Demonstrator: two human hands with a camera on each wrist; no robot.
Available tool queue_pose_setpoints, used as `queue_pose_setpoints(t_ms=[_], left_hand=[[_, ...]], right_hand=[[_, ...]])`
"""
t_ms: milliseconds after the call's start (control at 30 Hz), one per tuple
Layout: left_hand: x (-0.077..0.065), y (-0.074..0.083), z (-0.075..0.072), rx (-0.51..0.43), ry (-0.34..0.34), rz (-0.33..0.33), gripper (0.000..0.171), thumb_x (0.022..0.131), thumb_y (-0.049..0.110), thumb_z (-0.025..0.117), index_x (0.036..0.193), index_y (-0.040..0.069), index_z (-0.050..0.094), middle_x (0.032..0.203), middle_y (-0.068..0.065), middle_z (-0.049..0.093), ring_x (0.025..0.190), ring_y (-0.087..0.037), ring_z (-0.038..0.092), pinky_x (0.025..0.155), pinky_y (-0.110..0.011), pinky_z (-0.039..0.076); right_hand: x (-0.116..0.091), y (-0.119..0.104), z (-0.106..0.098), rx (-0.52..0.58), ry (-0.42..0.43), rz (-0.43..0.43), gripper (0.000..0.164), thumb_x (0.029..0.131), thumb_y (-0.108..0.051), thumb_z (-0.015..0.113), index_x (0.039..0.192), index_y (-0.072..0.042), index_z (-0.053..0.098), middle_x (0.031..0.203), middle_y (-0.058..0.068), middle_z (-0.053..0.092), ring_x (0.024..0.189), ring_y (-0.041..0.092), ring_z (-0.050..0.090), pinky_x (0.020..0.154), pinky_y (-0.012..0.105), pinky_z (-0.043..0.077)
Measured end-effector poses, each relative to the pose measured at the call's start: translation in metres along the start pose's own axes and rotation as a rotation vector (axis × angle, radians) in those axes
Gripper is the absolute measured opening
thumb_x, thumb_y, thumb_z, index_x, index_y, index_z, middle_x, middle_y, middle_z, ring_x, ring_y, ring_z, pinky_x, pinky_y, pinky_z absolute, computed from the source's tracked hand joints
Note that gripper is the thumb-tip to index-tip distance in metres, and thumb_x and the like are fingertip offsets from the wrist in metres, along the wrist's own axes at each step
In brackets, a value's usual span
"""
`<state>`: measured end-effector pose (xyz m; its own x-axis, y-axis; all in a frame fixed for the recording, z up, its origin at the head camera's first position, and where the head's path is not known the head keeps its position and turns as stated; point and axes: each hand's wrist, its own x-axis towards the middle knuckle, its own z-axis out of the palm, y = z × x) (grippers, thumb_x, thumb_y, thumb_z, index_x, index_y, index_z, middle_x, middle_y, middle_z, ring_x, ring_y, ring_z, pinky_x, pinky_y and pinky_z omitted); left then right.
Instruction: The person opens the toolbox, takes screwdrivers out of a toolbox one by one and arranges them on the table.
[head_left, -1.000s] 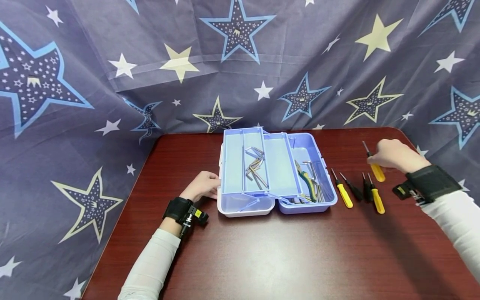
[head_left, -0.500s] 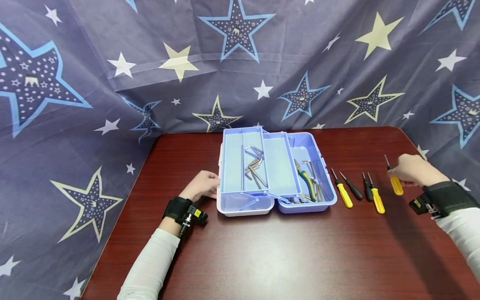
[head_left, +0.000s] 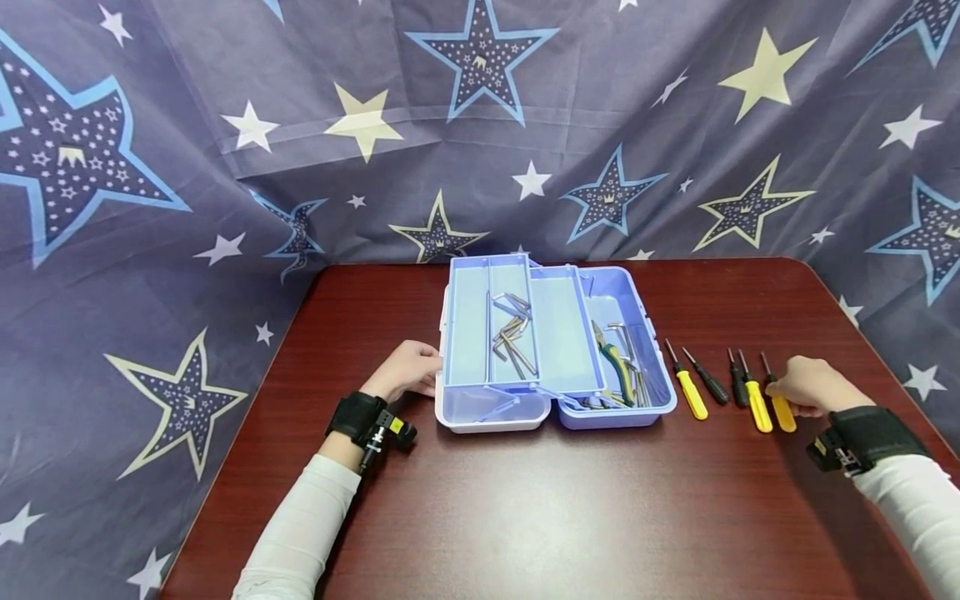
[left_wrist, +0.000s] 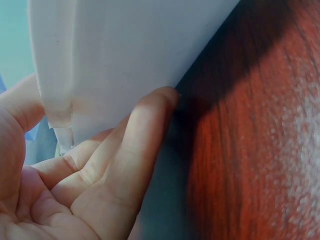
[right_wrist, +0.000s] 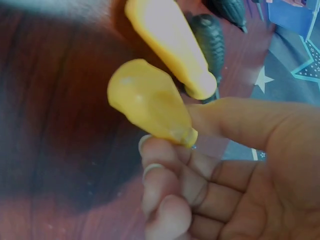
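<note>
My right hand (head_left: 817, 385) pinches a screwdriver with a yellow handle (head_left: 783, 414) between thumb and fingers. Its shaft points away from me, low at the right end of a row of screwdrivers. In the right wrist view, the yellow screwdriver (right_wrist: 150, 100) sits beside another yellow handle (right_wrist: 172, 42); whether it touches the table is unclear. My left hand (head_left: 408, 371) grips the white left side of an opened blue toolbox (head_left: 491, 427). The left wrist view shows fingers (left_wrist: 145, 135) against the white outer wall (left_wrist: 120, 55), with the thumb partly hidden behind its edge.
The row includes a yellow screwdriver (head_left: 692, 396), a black one (head_left: 712, 387), another black one (head_left: 739, 392) and a yellow one (head_left: 757, 407). Hex keys (head_left: 513, 333) lie in the upper tray; pliers (head_left: 618, 371) lie in the deep compartment. A star-patterned cloth (head_left: 285, 125) hangs behind the table.
My right hand has carried the yellow screwdriver rightward, then nearer to me and down beside the row's right end. My left hand stays at the toolbox.
</note>
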<state>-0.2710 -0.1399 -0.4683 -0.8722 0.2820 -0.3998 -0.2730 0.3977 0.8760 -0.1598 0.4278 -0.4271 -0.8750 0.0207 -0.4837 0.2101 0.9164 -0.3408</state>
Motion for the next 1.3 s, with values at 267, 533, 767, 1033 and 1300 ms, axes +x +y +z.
queue_pose_setpoints(t_ms=[267,533,767,1033,1300], left_hand=[[-0.004,0.0,0.001,-0.017,0.008,0.005,0.021,0.085,0.012,0.058,0.094,-0.008,0.061,0.071,-0.01,0.067,0.06,-0.018,0.065,0.06,-0.038,0.059],[-0.011,-0.008,0.006,-0.063,0.001,0.026,0.035,0.094,0.024,0.055,0.107,-0.008,0.061,0.079,-0.011,0.067,0.062,-0.019,0.067,0.061,-0.037,0.059],[-0.037,-0.013,0.013,-0.021,0.029,0.062,0.034,0.095,0.023,0.053,0.106,-0.007,0.064,0.086,-0.014,0.067,0.064,-0.019,0.067,0.061,-0.038,0.059],[-0.072,-0.017,0.025,0.007,-0.014,0.084,0.039,0.09,0.021,0.063,0.117,-0.007,0.059,0.087,-0.012,0.068,0.073,-0.027,0.069,0.065,-0.04,0.059],[-0.087,-0.018,0.035,0.069,0.016,0.126,0.04,0.09,0.018,0.062,0.123,-0.005,0.057,0.095,-0.016,0.07,0.078,-0.031,0.069,0.065,-0.041,0.059]], right_hand=[[0.001,0.002,0.008,0.006,0.034,-0.019,0.034,0.088,-0.019,0.054,0.055,-0.009,0.054,0.048,-0.002,0.046,0.041,0.011,0.043,0.042,0.023,0.037],[-0.003,0.002,0.002,0.017,0.033,0.021,0.037,0.091,-0.021,0.054,0.057,-0.006,0.059,0.05,-0.001,0.052,0.043,0.01,0.047,0.043,0.024,0.043],[-0.011,0.001,0.001,0.013,0.071,0.026,0.039,0.09,-0.027,0.057,0.056,-0.007,0.057,0.05,-0.001,0.05,0.045,0.012,0.046,0.045,0.026,0.042],[-0.026,-0.011,-0.004,-0.035,0.155,-0.019,0.041,0.091,-0.03,0.056,0.057,-0.007,0.058,0.049,-0.001,0.05,0.047,0.015,0.049,0.047,0.028,0.039],[-0.027,-0.04,-0.004,-0.06,0.202,-0.129,0.039,0.091,-0.03,0.058,0.059,-0.007,0.055,0.053,0.0,0.055,0.051,0.016,0.052,0.048,0.028,0.039]])
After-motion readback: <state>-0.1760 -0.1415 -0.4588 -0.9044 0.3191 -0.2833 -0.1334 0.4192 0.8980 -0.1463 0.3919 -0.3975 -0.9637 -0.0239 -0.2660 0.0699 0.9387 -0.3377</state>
